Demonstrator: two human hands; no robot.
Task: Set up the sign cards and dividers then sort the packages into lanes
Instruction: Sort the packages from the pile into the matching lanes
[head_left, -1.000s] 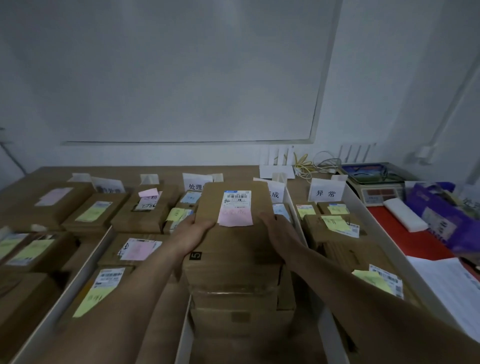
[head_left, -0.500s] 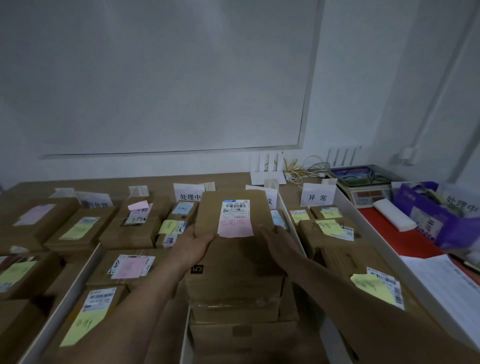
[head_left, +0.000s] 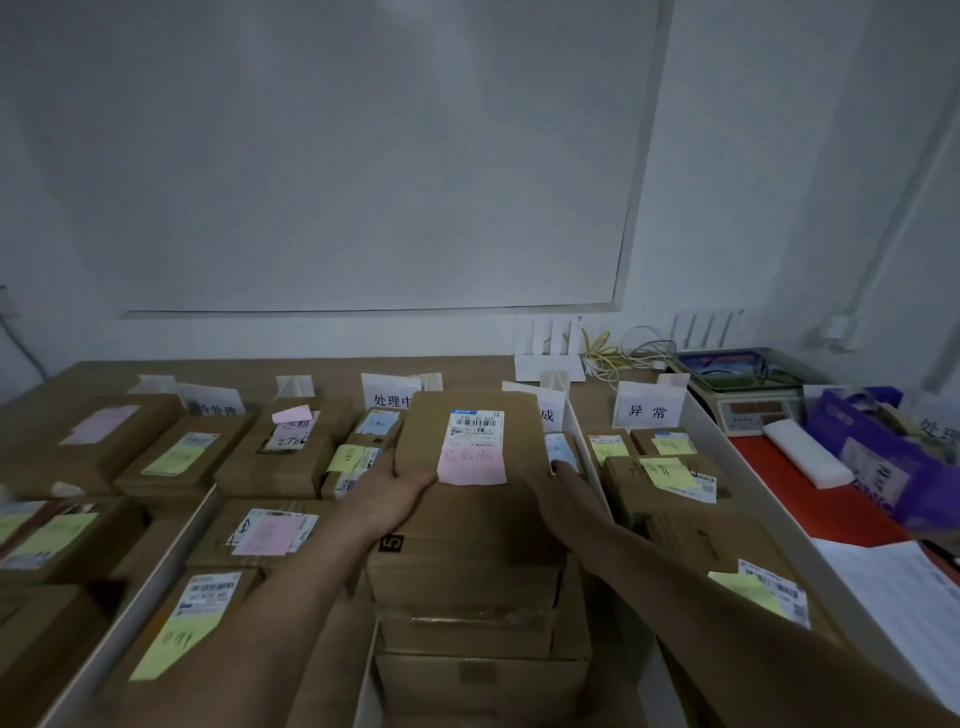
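Observation:
A flat cardboard package (head_left: 423, 434) with a white shipping label (head_left: 477, 428) and a pink note (head_left: 471, 466) lies on top of a stack of boxes (head_left: 467, 587) in the middle lane. My left hand (head_left: 387, 493) grips its near-left corner, thumb on top. My right hand (head_left: 563, 496) rests against its right side with the fingers straight. White sign cards stand at the back: one (head_left: 389, 397) left of the package, one (head_left: 550, 413) partly hidden behind it, one (head_left: 647, 410) to the right. White dividers (head_left: 584, 441) (head_left: 156, 566) separate the lanes.
Labelled boxes with yellow and pink notes fill the lanes on both sides. On the red mat at right are a scale (head_left: 753, 402), a white foam block (head_left: 805, 454), a purple bag (head_left: 872, 462) and papers (head_left: 904, 597). A router (head_left: 548, 348) and cables sit by the wall.
Both hands stay on the package atop the stack. My view has tilted up and swung slightly, so the table sits lower in the frame.

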